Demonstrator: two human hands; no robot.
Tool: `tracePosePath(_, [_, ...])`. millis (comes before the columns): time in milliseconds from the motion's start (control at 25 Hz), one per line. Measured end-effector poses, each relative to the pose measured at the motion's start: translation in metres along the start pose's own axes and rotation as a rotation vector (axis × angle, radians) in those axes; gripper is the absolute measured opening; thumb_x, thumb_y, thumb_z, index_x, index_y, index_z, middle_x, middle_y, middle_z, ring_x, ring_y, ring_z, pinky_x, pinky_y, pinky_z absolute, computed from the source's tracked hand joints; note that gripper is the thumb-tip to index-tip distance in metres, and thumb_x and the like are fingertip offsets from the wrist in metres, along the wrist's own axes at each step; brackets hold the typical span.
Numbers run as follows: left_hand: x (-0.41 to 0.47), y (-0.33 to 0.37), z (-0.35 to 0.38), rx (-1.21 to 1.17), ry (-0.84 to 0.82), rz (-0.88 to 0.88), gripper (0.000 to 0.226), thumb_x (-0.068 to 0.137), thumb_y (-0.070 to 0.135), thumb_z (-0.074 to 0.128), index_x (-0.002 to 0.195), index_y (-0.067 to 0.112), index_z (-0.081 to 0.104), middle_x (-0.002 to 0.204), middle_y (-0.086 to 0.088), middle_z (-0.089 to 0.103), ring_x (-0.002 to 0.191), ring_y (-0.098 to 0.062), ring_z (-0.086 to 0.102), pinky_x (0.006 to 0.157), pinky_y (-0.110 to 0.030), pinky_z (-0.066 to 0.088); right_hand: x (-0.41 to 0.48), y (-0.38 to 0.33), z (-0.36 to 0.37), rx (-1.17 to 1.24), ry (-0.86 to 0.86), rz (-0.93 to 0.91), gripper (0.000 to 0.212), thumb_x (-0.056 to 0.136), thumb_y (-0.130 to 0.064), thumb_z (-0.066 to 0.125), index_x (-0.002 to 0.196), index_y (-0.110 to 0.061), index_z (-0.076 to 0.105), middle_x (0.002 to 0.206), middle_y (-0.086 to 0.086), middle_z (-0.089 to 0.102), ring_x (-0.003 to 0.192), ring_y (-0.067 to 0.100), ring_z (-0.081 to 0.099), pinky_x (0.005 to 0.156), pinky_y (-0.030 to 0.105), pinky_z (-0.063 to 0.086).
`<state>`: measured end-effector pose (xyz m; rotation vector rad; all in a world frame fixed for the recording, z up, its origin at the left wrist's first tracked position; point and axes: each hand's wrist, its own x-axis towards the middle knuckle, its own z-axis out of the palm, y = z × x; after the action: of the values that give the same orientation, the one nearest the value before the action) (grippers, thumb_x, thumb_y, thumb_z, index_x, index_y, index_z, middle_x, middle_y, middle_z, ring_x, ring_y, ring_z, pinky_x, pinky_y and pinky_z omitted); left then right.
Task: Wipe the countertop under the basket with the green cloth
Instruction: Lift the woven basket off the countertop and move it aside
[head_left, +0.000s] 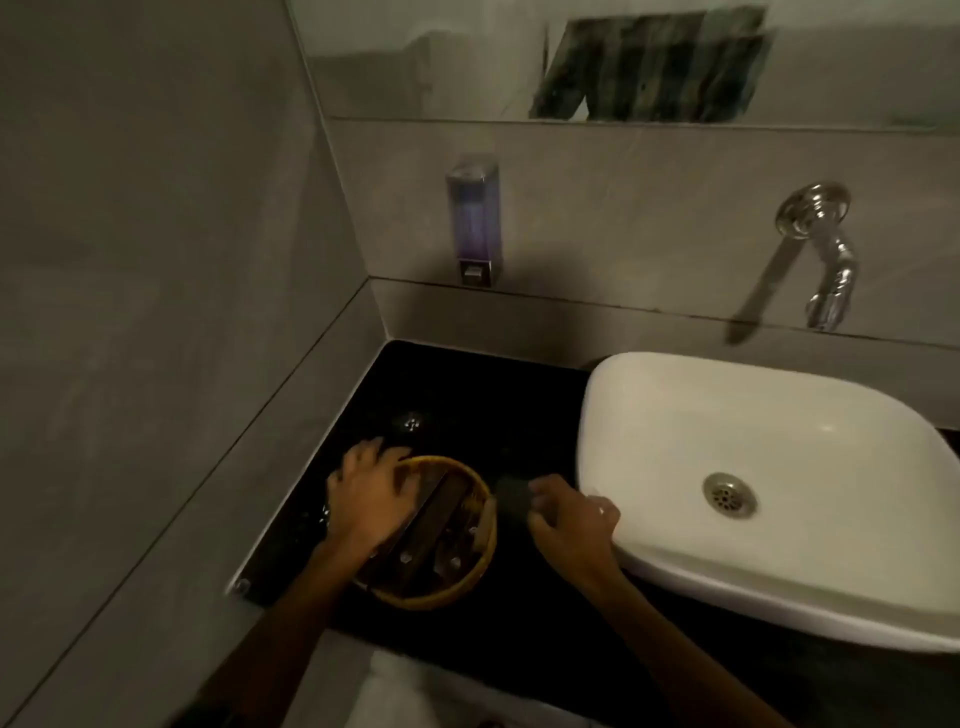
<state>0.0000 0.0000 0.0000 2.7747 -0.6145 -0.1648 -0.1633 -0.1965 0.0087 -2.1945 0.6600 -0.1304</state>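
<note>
Forearms come in from the bottom edge, so both hands are already at work. Left hand (371, 493) has its fingers spread and draped over the far-left rim of the basket (431, 535), a round yellow woven one sitting on the black countertop (467, 395) near the corner wall. Right hand (566, 519) has its fingers bunched tight on the cloth (511, 491), which reads dark grey-green in this light, just right of the basket and beside the white sink (649, 415). My guess is the basket is light and fairly stiff, but there are loose dark items inside, so I'd grip the rim and lift level or slide it. The cloth looks soft and floppy, so better flattened under the palm.
</note>
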Motion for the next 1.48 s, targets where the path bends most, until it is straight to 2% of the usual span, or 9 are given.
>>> tracePosePath(160, [-0.009,-0.075,0.016,-0.194,-0.049,-0.206,0.039,0.092,0.041,0.051,0.126,0.023,0.057,0.117,-0.012,0.066,0.109,-0.031,0.06,0.089,-0.045,0.05,0.008,-0.018,0.032,-0.354,0.287,-0.206,0.025,0.084,-0.019,0.06,0.109,-0.02,0.063,0.097,0.003,0.071,0.094,0.025,0.064,0.098,0.04,0.029])
tracePosePath(360, [-0.008,-0.076,0.023,-0.412,0.027,-0.274,0.045,0.089,0.059,0.049,0.108,0.024,0.069,0.094,-0.004,0.074,0.086,-0.022,0.069,0.075,-0.03,0.05,0.014,-0.015,0.068,0.122,-0.124,0.112,0.029,0.094,-0.03,0.051,0.119,-0.015,0.047,0.107,0.015,0.067,0.092,0.034,0.068,0.078,0.049,0.057])
tracePosePath(520, [-0.018,-0.068,0.016,-0.555,-0.04,-0.303,0.044,0.086,0.056,0.058,0.112,0.022,0.068,0.093,-0.002,0.073,0.081,-0.011,0.066,0.072,-0.024,0.051,0.006,0.005,0.074,0.25,-0.079,0.208,0.042,0.091,-0.032,0.056,0.13,-0.025,0.042,0.088,0.007,0.073,0.073,0.024,0.072,0.069,0.045,0.061])
tracePosePath(720, [-0.061,-0.034,0.022,-0.65,-0.186,-0.238,0.042,0.088,0.02,0.067,0.128,0.018,0.058,0.112,-0.007,0.066,0.096,-0.021,0.063,0.083,-0.037,0.054,-0.054,0.05,0.042,0.27,-0.03,0.282,0.058,0.084,-0.035,0.069,0.135,-0.036,0.042,0.079,-0.011,0.067,0.068,0.004,0.07,0.057,0.016,0.057])
tracePosePath(880, [-0.107,0.024,0.065,-0.647,-0.266,-0.148,0.043,0.089,0.013,0.063,0.131,0.018,0.054,0.114,-0.002,0.063,0.089,-0.005,0.059,0.069,-0.015,0.048,-0.111,0.097,0.007,0.272,0.128,0.359,0.052,0.088,-0.022,0.067,0.135,-0.027,0.046,0.075,-0.007,0.066,0.069,-0.009,0.066,0.05,0.006,0.049])
tracePosePath(1000, [-0.115,0.039,0.075,-0.639,-0.247,-0.139,0.042,0.088,0.014,0.064,0.129,0.02,0.055,0.115,-0.003,0.062,0.087,0.001,0.057,0.061,-0.009,0.047,-0.116,0.108,-0.006,0.29,0.089,0.342,0.052,0.091,-0.023,0.063,0.138,-0.029,0.042,0.081,-0.011,0.065,0.073,-0.015,0.064,0.054,0.002,0.048])
tracePosePath(1200, [-0.118,0.079,0.065,-0.366,0.007,-0.049,0.037,0.087,0.018,0.065,0.123,0.017,0.057,0.128,-0.011,0.054,0.115,-0.028,0.05,0.091,-0.041,0.044,-0.13,0.135,-0.052,0.287,0.087,0.251,0.035,0.089,-0.032,0.064,0.122,-0.034,0.051,0.078,-0.008,0.067,0.074,-0.003,0.066,0.062,0.008,0.051])
tracePosePath(1320, [-0.116,0.144,0.057,-0.391,0.075,0.117,0.029,0.086,0.02,0.059,0.115,0.023,0.058,0.122,-0.005,0.058,0.112,-0.023,0.05,0.091,-0.037,0.041,-0.137,0.168,-0.111,0.211,0.242,0.186,0.017,0.088,-0.02,0.066,0.102,-0.03,0.062,0.075,-0.012,0.066,0.075,0.0,0.066,0.062,0.004,0.047])
tracePosePath(1480, [-0.121,0.294,0.073,-0.491,0.06,0.455,0.027,0.085,0.021,0.059,0.109,0.033,0.056,0.118,0.01,0.057,0.105,-0.006,0.048,0.091,-0.031,0.045,-0.15,0.243,-0.236,0.034,0.717,0.303,0.005,0.086,-0.021,0.068,0.091,-0.021,0.068,0.071,-0.004,0.065,0.064,0.008,0.059,0.069,0.012,0.045])
